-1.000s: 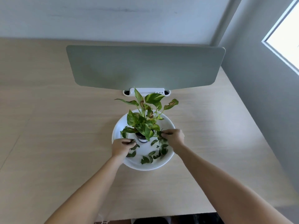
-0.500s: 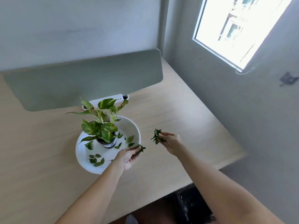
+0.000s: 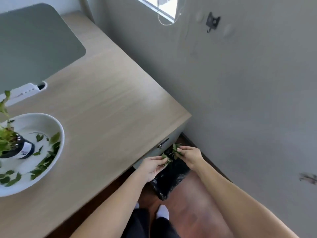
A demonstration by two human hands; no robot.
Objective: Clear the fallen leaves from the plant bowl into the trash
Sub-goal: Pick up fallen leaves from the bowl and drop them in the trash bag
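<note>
**Two pinches of leaves over the trash**

Far left of the trash bag, the bowl on the surface holds more fallen leaves around the potted plant. Over the bag, my left hand has its grip clamped on a small leaf bunch; my right hand pinches another. They look light, limp and clingy, so I'd judge fingertip pinches best.

Green leaves held above black-lined trash; more litter white bowl
</note>
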